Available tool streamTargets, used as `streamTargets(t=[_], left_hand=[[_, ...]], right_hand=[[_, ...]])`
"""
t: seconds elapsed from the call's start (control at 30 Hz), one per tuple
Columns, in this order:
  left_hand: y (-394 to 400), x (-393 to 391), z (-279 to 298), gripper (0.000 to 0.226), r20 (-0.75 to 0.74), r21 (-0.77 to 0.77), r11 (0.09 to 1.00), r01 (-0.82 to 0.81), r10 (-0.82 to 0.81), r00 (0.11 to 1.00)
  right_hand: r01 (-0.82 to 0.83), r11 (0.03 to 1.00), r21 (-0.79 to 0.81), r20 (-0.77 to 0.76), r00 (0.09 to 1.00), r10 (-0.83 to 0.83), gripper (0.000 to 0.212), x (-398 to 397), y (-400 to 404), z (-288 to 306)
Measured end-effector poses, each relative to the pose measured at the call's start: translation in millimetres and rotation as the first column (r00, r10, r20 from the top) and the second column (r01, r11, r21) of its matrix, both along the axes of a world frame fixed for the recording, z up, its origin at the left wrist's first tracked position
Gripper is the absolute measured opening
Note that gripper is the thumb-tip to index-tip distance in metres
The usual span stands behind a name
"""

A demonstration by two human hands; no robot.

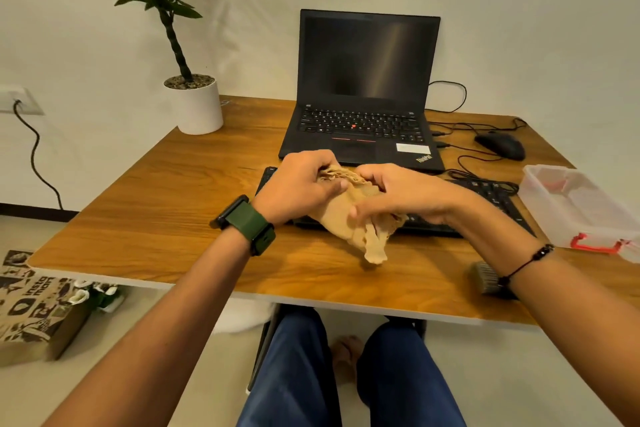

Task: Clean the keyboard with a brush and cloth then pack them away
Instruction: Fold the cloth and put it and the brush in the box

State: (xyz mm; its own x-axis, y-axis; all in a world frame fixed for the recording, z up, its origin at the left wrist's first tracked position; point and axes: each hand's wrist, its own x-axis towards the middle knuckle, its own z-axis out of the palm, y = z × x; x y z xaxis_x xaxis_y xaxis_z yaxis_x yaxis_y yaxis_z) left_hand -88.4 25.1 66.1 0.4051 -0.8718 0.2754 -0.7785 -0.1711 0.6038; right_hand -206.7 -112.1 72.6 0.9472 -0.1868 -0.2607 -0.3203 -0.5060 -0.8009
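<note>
We see our left hand [298, 184] and right hand [398, 194] both gripping the tan cloth [349, 218] above the black keyboard [491, 194], brush [485, 279] by our right wrist, wooden desk [173, 204], 1 open laptop [363, 94], mouse [500, 145], clear box [581, 208], potted plant [194, 104], pale wall [536, 10]

— Where is open table [145, 218]?
— Left half, from the near edge up to the pot [195, 107] at the far left corner.
— And right?
— Crowded: box [575, 208] at the right edge, brush [485, 279] near it, mouse [500, 145] and cables [481, 163] far right.
— Middle?
— Keyboard [491, 198] and laptop [363, 114] block it; bare wood lies along the near edge.
</note>
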Motion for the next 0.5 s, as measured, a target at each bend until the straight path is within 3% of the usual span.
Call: streamTargets(t=[0.1, 0.17, 0.23, 0.4, 0.5], left_hand=[[7, 3, 4, 0.016, -0.042, -0.025, 0.999, -0.039, 0.037, 0.998], [10, 5, 8, 0.012, -0.049, -0.034, 0.999, -0.020, 0.018, 0.999], [13, 8, 9, 0.009, -0.005, -0.027, 1.000, 0.009, -0.009, 1.000], [20, 18, 2, 0.015, 0.100, 0.014, 0.996, 0.085, -0.086, 0.991], [24, 22, -5, 0.011, 0.148, 0.052, 0.985, 0.164, -0.170, 0.974]], right_hand=[[0.010, 0.966, -0.260, -0.004, 1.000, -0.011, 0.062, 6, 5, -17], [0.075, 0.928, -0.364, 0.060, 0.997, -0.057, 0.053, 9, 8, -22], [0.104, 0.929, -0.355, 0.096, 0.993, -0.074, 0.034, 7, 10, -18], [-0.116, 0.947, -0.299, -0.053, 0.993, 0.104, 0.016, -9, 2, -3], [-0.115, 0.838, -0.533, 0.054, 0.984, 0.169, 0.020, -16, 3, -7]])
